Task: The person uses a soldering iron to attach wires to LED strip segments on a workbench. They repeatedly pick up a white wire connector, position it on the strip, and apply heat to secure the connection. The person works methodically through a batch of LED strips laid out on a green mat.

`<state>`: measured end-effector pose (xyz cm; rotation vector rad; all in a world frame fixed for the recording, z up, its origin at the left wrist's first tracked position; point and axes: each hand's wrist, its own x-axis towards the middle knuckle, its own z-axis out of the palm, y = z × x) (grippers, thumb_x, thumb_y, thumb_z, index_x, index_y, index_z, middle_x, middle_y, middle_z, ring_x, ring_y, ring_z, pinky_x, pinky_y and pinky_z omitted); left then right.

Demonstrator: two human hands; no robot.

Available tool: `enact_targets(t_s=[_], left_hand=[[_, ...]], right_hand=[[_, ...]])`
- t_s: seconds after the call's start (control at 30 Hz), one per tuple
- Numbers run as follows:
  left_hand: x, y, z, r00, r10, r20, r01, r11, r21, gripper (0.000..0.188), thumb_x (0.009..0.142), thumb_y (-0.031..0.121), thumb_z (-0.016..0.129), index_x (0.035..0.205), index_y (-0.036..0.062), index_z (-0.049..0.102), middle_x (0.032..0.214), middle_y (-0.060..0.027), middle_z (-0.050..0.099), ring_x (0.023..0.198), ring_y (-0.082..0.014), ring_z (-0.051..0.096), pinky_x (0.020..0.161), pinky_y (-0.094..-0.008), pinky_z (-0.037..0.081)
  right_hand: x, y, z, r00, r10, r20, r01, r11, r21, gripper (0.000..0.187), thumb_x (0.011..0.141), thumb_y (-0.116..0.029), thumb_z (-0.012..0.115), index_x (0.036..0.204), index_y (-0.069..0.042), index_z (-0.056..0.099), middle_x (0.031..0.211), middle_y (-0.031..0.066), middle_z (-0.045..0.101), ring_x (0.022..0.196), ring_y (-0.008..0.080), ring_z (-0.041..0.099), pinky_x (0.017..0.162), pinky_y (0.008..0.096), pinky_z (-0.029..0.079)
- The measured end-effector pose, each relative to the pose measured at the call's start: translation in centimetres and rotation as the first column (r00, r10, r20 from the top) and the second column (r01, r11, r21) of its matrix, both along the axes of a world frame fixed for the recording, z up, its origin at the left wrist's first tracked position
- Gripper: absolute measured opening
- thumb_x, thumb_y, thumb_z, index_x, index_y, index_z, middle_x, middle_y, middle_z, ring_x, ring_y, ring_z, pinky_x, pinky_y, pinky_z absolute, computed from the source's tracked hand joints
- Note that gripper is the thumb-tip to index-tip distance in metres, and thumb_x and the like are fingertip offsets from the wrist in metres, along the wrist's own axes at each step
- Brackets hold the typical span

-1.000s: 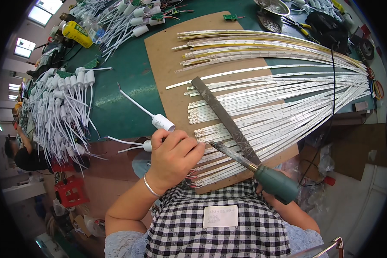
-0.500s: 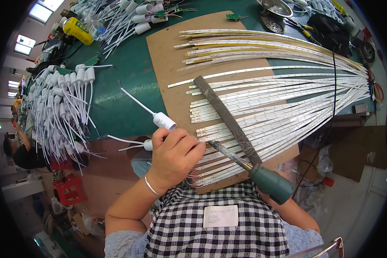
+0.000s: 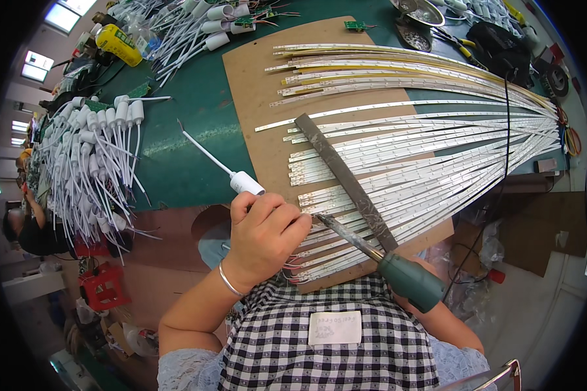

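My left hand [image 3: 267, 228] is closed with its fingers bent down at the ends of the LED strips [image 3: 372, 156]. A white cylindrical cap with a white cable [image 3: 246, 184] pokes out above its knuckles, its cable pointing up and left. The fingertips and what they pinch are mostly hidden. My right hand [image 3: 419, 266], largely covered by the green handle, grips a soldering iron [image 3: 407, 279]. The iron's dark tip meets the strip ends right beside my left fingers. Across the strips lies a flat grey metal bar [image 3: 346, 179].
Brown board [image 3: 254, 78] lies under the strips on the green table [image 3: 189, 150]. Bunches of white capped cables [image 3: 98, 150] hang at the left edge. At the far right are metal dishes [image 3: 421, 13], pliers [image 3: 466, 49] and a black cord [image 3: 507, 124]. A yellow bottle [image 3: 119, 47] lies far left.
A second white cap with cables, left of my left hand before, no longer shows. The cap above my knuckles has shifted slightly left. Both hands and the iron stay nearly in place.
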<state>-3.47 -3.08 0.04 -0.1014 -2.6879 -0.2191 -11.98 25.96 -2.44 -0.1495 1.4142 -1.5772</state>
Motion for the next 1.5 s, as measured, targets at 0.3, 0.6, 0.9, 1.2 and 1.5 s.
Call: enact_targets(t_s=[0.3, 0.6, 0.9, 1.2, 1.5], left_hand=[[0.0, 0.0, -0.1, 1.0, -0.007, -0.007, 0.007, 1.0, -0.01, 0.013, 0.068, 0.014, 0.068, 0.082, 0.0161, 0.068, 0.078, 0.0068, 0.057, 0.083, -0.0148, 0.055, 0.082, -0.0379, 0.032], [0.0, 0.1, 0.0, 1.0, 0.005, 0.025, -0.004, 1.0, -0.022, 0.01, 0.073, 0.016, 0.063, 0.082, 0.0163, 0.065, 0.081, 0.0056, 0.057, 0.087, -0.0141, 0.054, 0.086, -0.0366, 0.031], [-0.2, 0.1, 0.0, 1.0, -0.003, 0.006, 0.003, 1.0, -0.007, 0.016, 0.066, 0.013, 0.071, 0.081, 0.0163, 0.068, 0.077, 0.0069, 0.056, 0.083, -0.0153, 0.054, 0.082, -0.038, 0.031], [-0.1, 0.1, 0.0, 1.0, 0.006, 0.015, -0.006, 1.0, -0.008, 0.015, 0.067, 0.013, 0.069, 0.082, 0.0157, 0.067, 0.078, 0.0059, 0.056, 0.083, -0.0152, 0.054, 0.083, -0.0374, 0.032], [0.0, 0.1, 0.1, 1.0, 0.012, 0.025, -0.012, 1.0, -0.012, 0.01, 0.072, 0.015, 0.064, 0.082, 0.0149, 0.066, 0.08, 0.0044, 0.055, 0.085, -0.0146, 0.054, 0.085, -0.036, 0.032]], right_hand=[[0.6, 0.2, -1.1, 0.917, -0.192, 0.349, 0.228, 0.971, -0.065, 0.013, 0.086, -0.007, 0.063, 0.096, 0.002, 0.061, 0.082, 0.007, 0.065, 0.069, 0.0126, 0.063, 0.06, 0.0231, 0.05], [-0.4, 0.1, 0.7, 0.987, -0.109, 0.114, 0.103, 0.993, 0.061, 0.02, 0.086, -0.009, 0.065, 0.097, 0.006, 0.06, 0.086, 0.0133, 0.066, 0.066, 0.0192, 0.065, 0.06, 0.0269, 0.053], [0.7, 1.4, -1.4, 0.87, -0.313, 0.38, 0.345, 0.938, -0.017, 0.046, 0.085, -0.029, 0.071, 0.106, 0.01, 0.059, 0.081, 0.0112, 0.068, 0.065, 0.0162, 0.065, 0.059, 0.0262, 0.053], [-0.6, 0.0, -0.4, 0.986, 0.069, -0.153, -0.088, 0.988, -0.124, 0.044, 0.088, -0.035, 0.066, 0.103, 0.005, 0.059, 0.077, 0.0059, 0.066, 0.065, 0.011, 0.064, 0.059, 0.0224, 0.05], [0.0, -0.2, -0.3, 0.871, 0.045, -0.489, -0.044, 0.999, 0.012, 0.033, 0.086, -0.015, 0.069, 0.103, 0.01, 0.057, 0.077, 0.0162, 0.066, 0.065, 0.0188, 0.065, 0.057, 0.0251, 0.052]])
